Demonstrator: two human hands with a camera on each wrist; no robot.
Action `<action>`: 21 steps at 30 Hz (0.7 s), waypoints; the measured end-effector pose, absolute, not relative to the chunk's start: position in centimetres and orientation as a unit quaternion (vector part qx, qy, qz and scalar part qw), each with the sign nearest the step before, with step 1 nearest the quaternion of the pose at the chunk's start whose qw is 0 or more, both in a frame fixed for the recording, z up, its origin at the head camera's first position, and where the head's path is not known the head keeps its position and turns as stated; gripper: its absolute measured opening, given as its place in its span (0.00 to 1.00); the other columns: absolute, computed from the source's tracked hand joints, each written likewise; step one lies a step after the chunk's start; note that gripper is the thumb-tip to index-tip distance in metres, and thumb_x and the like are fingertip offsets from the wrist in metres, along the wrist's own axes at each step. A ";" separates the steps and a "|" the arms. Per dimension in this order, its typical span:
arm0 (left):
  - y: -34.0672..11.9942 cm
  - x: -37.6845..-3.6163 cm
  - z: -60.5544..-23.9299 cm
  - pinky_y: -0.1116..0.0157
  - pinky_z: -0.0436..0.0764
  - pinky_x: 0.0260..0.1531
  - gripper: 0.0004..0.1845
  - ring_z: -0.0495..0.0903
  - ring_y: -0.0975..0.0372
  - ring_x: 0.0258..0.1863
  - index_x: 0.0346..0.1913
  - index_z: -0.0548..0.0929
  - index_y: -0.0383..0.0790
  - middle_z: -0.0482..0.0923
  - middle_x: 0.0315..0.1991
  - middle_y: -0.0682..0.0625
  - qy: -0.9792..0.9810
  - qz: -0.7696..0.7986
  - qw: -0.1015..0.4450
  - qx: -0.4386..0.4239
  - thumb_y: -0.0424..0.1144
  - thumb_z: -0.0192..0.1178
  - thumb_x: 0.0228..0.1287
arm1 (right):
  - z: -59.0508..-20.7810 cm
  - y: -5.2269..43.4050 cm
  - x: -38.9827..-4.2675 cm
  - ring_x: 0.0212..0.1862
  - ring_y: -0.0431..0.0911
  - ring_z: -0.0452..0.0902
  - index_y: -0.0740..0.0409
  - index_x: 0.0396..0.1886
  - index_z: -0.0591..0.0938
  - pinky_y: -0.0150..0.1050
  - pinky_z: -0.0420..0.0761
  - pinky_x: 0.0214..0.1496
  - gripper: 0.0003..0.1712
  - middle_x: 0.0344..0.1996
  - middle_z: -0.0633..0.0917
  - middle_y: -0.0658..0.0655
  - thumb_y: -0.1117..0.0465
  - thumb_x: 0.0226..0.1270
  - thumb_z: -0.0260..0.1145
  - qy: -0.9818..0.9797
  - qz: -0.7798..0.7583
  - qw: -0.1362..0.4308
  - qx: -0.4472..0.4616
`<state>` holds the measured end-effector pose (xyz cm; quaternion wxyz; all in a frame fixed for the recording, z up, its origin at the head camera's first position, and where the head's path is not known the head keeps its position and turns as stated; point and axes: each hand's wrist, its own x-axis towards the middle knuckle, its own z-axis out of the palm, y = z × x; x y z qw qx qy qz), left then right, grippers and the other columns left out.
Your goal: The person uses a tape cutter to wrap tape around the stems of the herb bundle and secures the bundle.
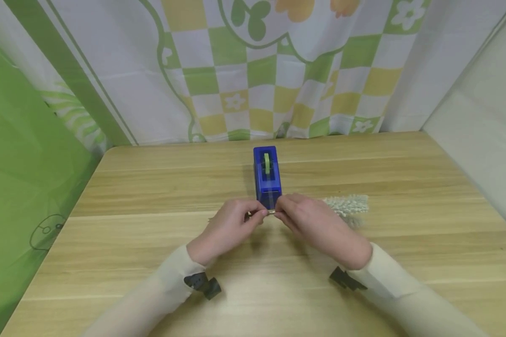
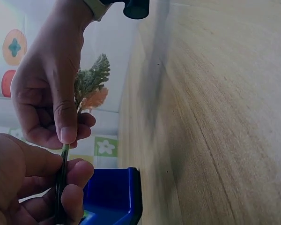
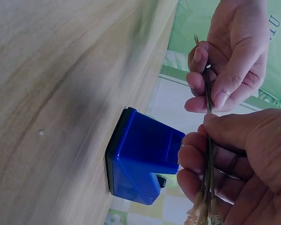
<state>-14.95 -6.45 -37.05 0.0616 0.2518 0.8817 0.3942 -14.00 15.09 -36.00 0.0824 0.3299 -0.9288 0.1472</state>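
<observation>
Left hand [image 1: 232, 222] and right hand [image 1: 309, 217]: fingers [image 3: 192, 149] of both clamped on thin flower stems [image 3: 209, 161], held above the surface [image 1: 152, 262] just in front of blue tape dispenser [image 1: 271, 182]. Pale flower heads [image 1: 347, 205] jut beyond the right hand.

Table [image 1: 152, 178]: we see pale wood with streaked grain, reaching from mid-view down to 6 o'clock.
Speck [image 3: 41, 132]: we find one small pale dot on that wood, near 9 o'clock in the right wrist view.
Curtain [image 1: 232, 79]: at 12 o'clock we have green, yellow and white checks, white flowers and orange shapes, hanging beyond the far edge.
Green sheet [image 1: 21, 154]: we see it at 9 o'clock, beside the table.
Loop [image 1: 46, 230]: between 8 and 9 o'clock, a thin dark line against the green; we cannot tell if it is printed.
Pale panel [image 1: 472, 107]: between 2 and 3 o'clock, plain.
</observation>
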 end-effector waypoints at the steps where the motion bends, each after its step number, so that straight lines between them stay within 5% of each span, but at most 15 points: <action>1: -6.5 -15.0 -37.0 0.71 0.75 0.27 0.12 0.74 0.67 0.25 0.43 0.90 0.37 0.88 0.33 0.48 0.881 0.396 0.067 0.250 0.38 0.58 0.78 | -36.0 15.1 -14.0 0.27 0.37 0.71 0.53 0.35 0.79 0.34 0.78 0.30 0.08 0.27 0.82 0.47 0.60 0.76 0.67 -0.929 0.141 0.089 0.332; 21: -6.1 -15.2 -37.1 0.70 0.74 0.28 0.08 0.74 0.64 0.25 0.43 0.90 0.39 0.88 0.33 0.49 0.885 0.392 0.051 0.245 0.37 0.63 0.75 | -36.1 15.3 -14.1 0.25 0.37 0.69 0.54 0.37 0.79 0.32 0.76 0.29 0.08 0.26 0.80 0.47 0.58 0.75 0.68 -0.930 0.107 0.100 0.336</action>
